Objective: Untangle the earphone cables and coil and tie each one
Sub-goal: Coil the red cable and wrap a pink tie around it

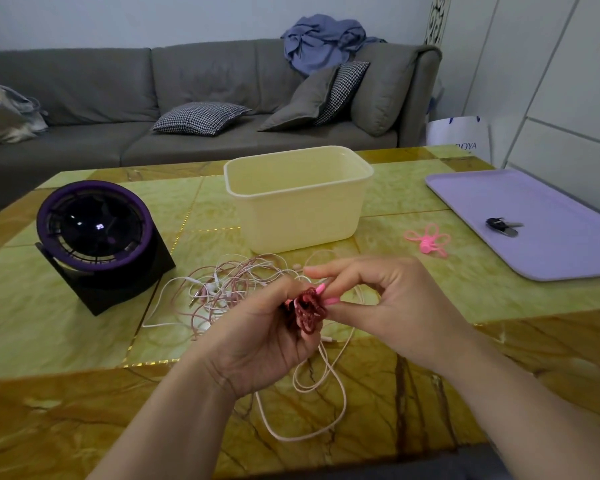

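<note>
Being gripped in the left hand [257,337], a red coil [307,308] is touched by a pink tie [331,301] pinched in the right hand [388,306], a tangle [229,285] lying just beyond.

Rough braided dark red cable [307,311] in my left hand [257,337], smooth pink tie [331,301], glossy veined stone table [430,358], smooth cream plastic tub [298,216], matt lilac plastic tray [551,244], grey cloth sofa [118,84].

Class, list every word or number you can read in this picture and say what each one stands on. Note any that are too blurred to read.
"ROYA": blue letters on the white bag beside the sofa; the start may be cut off.
Lit digits on the front of the purple fan: too small and blurred to read.
No other text shows.
</note>
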